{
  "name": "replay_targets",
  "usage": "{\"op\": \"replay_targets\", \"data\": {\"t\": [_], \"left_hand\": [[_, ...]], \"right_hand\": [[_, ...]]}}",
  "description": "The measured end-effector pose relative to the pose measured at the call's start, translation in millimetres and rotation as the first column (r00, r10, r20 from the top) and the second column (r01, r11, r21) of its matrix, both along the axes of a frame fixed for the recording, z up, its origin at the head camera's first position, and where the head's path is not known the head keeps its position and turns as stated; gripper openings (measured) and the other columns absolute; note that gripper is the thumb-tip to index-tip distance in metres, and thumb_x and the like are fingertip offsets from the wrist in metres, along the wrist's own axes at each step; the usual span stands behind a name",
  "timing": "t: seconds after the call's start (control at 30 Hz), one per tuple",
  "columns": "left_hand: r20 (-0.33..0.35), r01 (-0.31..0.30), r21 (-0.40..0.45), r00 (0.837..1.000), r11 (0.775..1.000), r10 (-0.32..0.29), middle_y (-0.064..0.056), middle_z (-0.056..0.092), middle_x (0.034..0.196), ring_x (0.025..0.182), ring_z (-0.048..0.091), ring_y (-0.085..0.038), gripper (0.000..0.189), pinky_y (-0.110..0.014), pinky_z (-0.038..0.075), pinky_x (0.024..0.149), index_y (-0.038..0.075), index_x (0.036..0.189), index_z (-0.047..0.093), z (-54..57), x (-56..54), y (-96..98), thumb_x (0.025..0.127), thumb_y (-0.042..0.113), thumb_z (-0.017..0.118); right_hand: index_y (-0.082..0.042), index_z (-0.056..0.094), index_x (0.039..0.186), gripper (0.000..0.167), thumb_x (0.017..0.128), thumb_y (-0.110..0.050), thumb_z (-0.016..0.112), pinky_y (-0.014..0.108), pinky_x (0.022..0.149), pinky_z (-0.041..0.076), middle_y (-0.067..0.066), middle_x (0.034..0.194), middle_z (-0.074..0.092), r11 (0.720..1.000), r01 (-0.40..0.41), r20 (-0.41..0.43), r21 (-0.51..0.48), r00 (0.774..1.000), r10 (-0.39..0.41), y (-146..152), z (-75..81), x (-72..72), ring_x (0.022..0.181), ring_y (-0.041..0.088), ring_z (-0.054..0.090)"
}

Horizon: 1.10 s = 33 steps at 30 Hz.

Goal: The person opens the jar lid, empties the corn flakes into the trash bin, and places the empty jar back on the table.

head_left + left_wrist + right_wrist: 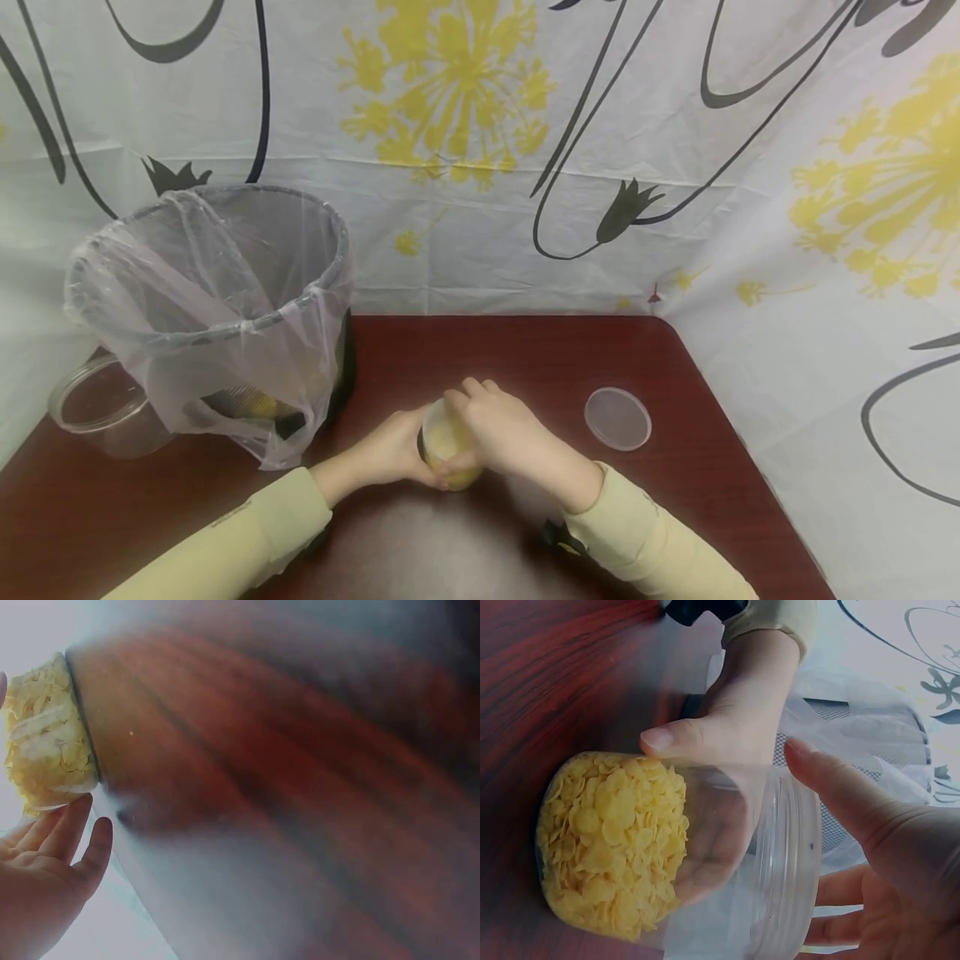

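A clear plastic jar [712, 787] partly filled with yellow flakes [615, 840] stands on the table before me. My left hand [390, 450] grips its side, thumb toward me and fingers round the far side. Over the top comes my right hand [502, 429], its thumb and fingers holding the rim of the clear lid [802, 855]. The right wrist view shows this thumb on the lid's edge, with the other fingers partly behind it. In the left wrist view the flakes show at the left edge, above the left hand's fingers.
A mesh bin [341, 358] lined with a translucent bag [225, 358] stands at the back left. Beside it is a clear round tub [135, 433], partly hidden. Another clear lid [618, 418] lies on the dark red table [480, 350] at right. Patterned fabric [465, 250] hangs behind.
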State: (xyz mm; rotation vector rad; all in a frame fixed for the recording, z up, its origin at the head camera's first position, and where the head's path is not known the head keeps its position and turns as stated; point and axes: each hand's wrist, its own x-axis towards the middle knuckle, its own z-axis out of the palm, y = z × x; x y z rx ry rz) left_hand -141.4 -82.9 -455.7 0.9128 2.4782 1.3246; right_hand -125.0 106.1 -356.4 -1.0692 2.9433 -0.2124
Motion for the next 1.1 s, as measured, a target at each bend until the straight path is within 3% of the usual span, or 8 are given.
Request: {"op": "replay_targets", "data": {"t": [0.27,0.43,0.6,0.93,1.1], "left_hand": [[0.006,0.040,-0.012,0.999,0.999,-0.040,0.003,0.064,0.106,0.094,0.060,-0.012,0.085,-0.030,0.050,0.081,0.009,0.128,0.052,-0.2,0.5,-0.7,0.056,0.034,0.091],[0.044,0.100,-0.038,0.994,0.994,-0.099,0.005,0.063,0.105,0.094,0.059,-0.011,0.080,-0.030,0.050,0.081,0.011,0.123,0.053,1.3,1.9,-3.3,0.056,0.032,0.092],[0.027,0.092,-0.050,0.995,0.995,-0.091,0.005,0.063,0.103,0.093,0.059,-0.011,0.083,-0.030,0.050,0.081,0.011,0.125,0.052,1.5,2.7,-2.8,0.056,0.034,0.092],[0.022,0.085,-0.074,0.996,0.994,-0.083,0.006,0.063,0.103,0.094,0.059,-0.010,0.081,-0.030,0.049,0.083,0.011,0.124,0.054,4.8,2.4,-1.9,0.056,0.034,0.092],[0.024,0.096,-0.069,0.995,0.993,-0.094,0.006,0.064,0.107,0.098,0.059,-0.010,0.079,-0.031,0.048,0.087,0.012,0.125,0.055,4.8,2.2,-1.6,0.057,0.033,0.091]], "right_hand": [[-0.010,0.061,0.119,0.081,0.055,-0.051,0.087,0.029,0.069,0.049,0.000,0.100,0.052,0.995,-0.100,0.028,0.002,0.995,0.099,4,-0.3,-3.5,0.086,0.019,0.049],[-0.018,0.061,0.123,0.080,0.053,-0.044,0.089,0.025,0.074,0.048,-0.005,0.106,0.053,0.978,-0.207,0.085,0.025,0.975,0.205,5,3.6,-4.6,0.092,0.015,0.049],[-0.020,0.058,0.128,0.082,0.055,-0.037,0.090,0.026,0.083,0.047,-0.006,0.115,0.054,0.966,-0.254,0.159,0.043,0.956,0.245,6,10.8,-8.3,0.103,0.014,0.051],[-0.016,0.052,0.136,0.085,0.058,-0.012,0.087,0.024,0.100,0.036,-0.004,0.130,0.051,0.914,-0.401,0.314,-0.055,0.862,0.397,12,19.3,-21.2,0.120,0.010,0.045],[-0.014,0.052,0.135,0.087,0.056,-0.004,0.086,0.022,0.104,0.031,-0.003,0.134,0.049,0.889,-0.454,0.322,-0.054,0.835,0.446,13,20.3,-24.0,0.125,0.008,0.041]]}}
